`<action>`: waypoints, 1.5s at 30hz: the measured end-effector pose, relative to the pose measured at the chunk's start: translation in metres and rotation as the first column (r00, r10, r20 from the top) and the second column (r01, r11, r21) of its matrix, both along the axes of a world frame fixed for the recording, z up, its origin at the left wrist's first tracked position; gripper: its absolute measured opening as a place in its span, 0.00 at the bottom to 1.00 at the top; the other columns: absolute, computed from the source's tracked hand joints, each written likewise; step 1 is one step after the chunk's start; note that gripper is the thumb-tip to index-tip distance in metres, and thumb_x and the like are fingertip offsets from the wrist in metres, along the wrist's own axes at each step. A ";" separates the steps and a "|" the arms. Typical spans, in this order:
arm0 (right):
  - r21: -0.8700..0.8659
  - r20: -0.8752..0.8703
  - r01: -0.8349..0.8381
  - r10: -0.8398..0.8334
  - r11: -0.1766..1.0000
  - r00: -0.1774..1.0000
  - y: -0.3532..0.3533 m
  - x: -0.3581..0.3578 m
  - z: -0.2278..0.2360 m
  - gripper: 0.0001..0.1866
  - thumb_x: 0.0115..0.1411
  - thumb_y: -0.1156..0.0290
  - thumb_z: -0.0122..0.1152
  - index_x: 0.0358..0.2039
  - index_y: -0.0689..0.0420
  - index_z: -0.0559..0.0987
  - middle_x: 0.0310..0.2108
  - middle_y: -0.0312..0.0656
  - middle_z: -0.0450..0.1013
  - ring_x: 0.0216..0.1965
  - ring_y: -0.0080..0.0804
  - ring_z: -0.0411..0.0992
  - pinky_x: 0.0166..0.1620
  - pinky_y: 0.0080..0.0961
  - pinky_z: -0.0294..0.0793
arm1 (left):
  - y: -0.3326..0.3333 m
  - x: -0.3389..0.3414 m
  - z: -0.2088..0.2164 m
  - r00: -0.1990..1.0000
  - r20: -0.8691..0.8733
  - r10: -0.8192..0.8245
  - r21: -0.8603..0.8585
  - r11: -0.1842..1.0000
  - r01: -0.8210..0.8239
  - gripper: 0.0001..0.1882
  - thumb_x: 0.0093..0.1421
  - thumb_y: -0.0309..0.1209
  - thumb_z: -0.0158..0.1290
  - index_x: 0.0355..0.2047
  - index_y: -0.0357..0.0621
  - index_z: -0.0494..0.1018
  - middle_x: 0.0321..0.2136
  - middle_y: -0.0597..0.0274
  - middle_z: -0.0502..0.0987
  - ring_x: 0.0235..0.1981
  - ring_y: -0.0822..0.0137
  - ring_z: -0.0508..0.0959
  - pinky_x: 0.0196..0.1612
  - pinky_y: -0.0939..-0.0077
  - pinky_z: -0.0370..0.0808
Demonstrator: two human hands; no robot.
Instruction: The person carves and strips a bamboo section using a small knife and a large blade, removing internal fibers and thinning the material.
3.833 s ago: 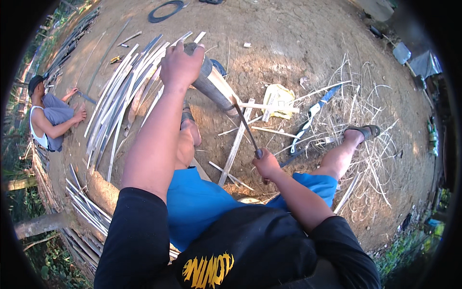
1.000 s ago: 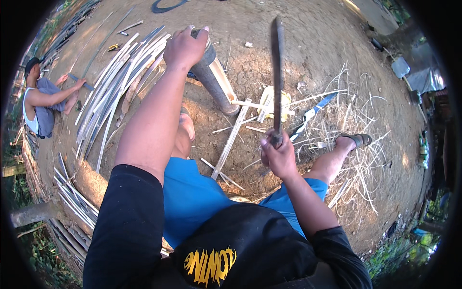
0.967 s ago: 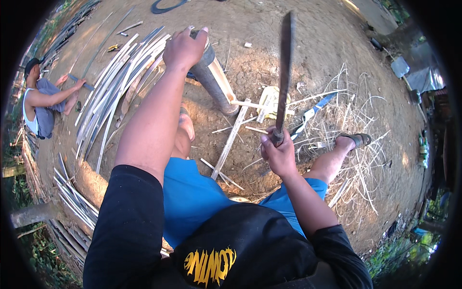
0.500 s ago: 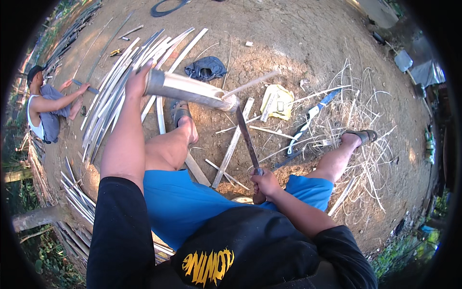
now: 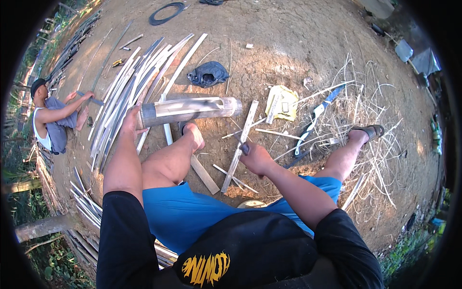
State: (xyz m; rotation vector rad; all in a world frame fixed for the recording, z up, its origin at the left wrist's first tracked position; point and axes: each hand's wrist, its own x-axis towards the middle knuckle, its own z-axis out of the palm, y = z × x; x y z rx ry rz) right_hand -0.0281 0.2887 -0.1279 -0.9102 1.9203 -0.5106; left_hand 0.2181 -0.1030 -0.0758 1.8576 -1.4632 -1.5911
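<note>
1. Presently, we judge that the step in hand is the cutting of the bamboo tube (image 5: pixel 192 116) along its length, because one long side lies open and the pale inside shows.
2. We see the tube crosswise and nearly level, in front of the left foot (image 5: pixel 193 135); whether it touches the foot, we cannot tell.
3. We find the left hand (image 5: pixel 129 121) curled around the tube's left end; some fingers are hidden from us. Its arm reaches forward, almost straight.
4. We see the right hand (image 5: pixel 259 160) closed around the handle of a knife (image 5: pixel 245 149), well apart from the tube and above a pale flat strip (image 5: pixel 247 124). Its elbow is bent. The blade shows poorly, so its direction we cannot tell.
5. For the next move, in our opinion, the blade needs to meet the tube's right end, with the left grip steady and far from the edge.
</note>
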 end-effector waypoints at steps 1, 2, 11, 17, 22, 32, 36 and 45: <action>-0.025 -0.001 -0.051 0.051 0.998 0.999 0.001 0.000 0.001 0.26 0.61 0.61 0.62 0.56 0.61 0.72 0.39 0.57 0.79 0.40 0.54 0.79 0.45 0.43 0.79 | -0.002 0.001 -0.001 1.000 -0.014 0.002 0.011 1.000 -0.001 0.44 0.59 0.58 0.56 0.70 0.55 0.59 0.72 0.55 0.54 0.67 0.49 0.64 0.62 0.41 0.67; -0.047 -0.003 -0.100 0.100 0.994 0.995 0.004 0.001 0.002 0.27 0.61 0.60 0.63 0.57 0.60 0.72 0.40 0.58 0.79 0.42 0.56 0.79 0.46 0.44 0.78 | -0.004 0.003 -0.005 0.999 -0.023 0.030 0.018 0.999 -0.029 0.43 0.59 0.58 0.57 0.69 0.55 0.60 0.71 0.55 0.56 0.66 0.49 0.65 0.62 0.40 0.68; -0.009 0.133 0.364 -0.359 0.932 0.924 0.037 0.005 -0.014 0.22 0.63 0.56 0.63 0.47 0.60 0.72 0.32 0.51 0.75 0.33 0.47 0.76 0.43 0.42 0.75 | 0.007 -0.006 -0.013 0.996 -0.065 0.062 -0.123 0.990 -0.070 0.32 0.58 0.51 0.61 0.58 0.50 0.68 0.53 0.56 0.74 0.50 0.56 0.77 0.51 0.43 0.74; -0.371 0.284 0.617 -0.548 0.694 0.787 -0.012 -0.047 0.066 0.16 0.67 0.67 0.61 0.49 0.62 0.70 0.28 0.38 0.74 0.28 0.24 0.73 0.32 0.28 0.74 | -0.005 0.012 -0.035 0.984 -0.171 0.049 -0.222 0.971 -0.088 0.27 0.60 0.45 0.62 0.54 0.44 0.71 0.43 0.55 0.78 0.40 0.61 0.80 0.41 0.60 0.79; -0.709 0.591 0.695 -0.438 0.119 0.678 -0.040 -0.045 0.084 0.16 0.67 0.76 0.59 0.53 0.61 0.66 0.28 0.36 0.73 0.29 0.22 0.73 0.35 0.24 0.75 | -0.018 0.025 -0.047 0.995 -0.094 0.036 -0.276 0.959 -0.061 0.26 0.59 0.46 0.62 0.51 0.43 0.74 0.44 0.55 0.78 0.45 0.62 0.77 0.49 0.65 0.73; -0.073 0.425 0.486 -0.414 0.871 0.805 0.026 0.014 0.007 0.15 0.61 0.66 0.61 0.44 0.62 0.74 0.27 0.43 0.75 0.26 0.31 0.76 0.33 0.34 0.77 | -0.024 0.028 -0.063 0.998 0.040 -0.056 -0.459 0.886 0.068 0.25 0.58 0.45 0.63 0.50 0.42 0.77 0.44 0.58 0.78 0.49 0.64 0.74 0.56 0.69 0.67; -0.428 0.332 0.659 -0.570 0.619 0.751 -0.013 -0.032 0.081 0.17 0.65 0.65 0.62 0.49 0.59 0.71 0.26 0.36 0.72 0.26 0.22 0.73 0.33 0.25 0.75 | -0.009 0.014 -0.045 0.997 -0.051 -0.059 -0.504 0.864 0.026 0.28 0.58 0.45 0.64 0.52 0.39 0.75 0.44 0.57 0.78 0.47 0.64 0.75 0.54 0.70 0.68; 0.142 0.500 0.374 -0.393 0.916 0.772 0.041 0.045 -0.039 0.07 0.62 0.74 0.62 0.37 0.60 0.73 0.21 0.37 0.69 0.20 0.25 0.69 0.24 0.26 0.71 | -0.009 0.002 -0.040 0.990 0.058 -0.132 -0.611 0.779 0.139 0.27 0.58 0.44 0.64 0.52 0.39 0.74 0.46 0.53 0.78 0.47 0.62 0.76 0.54 0.68 0.69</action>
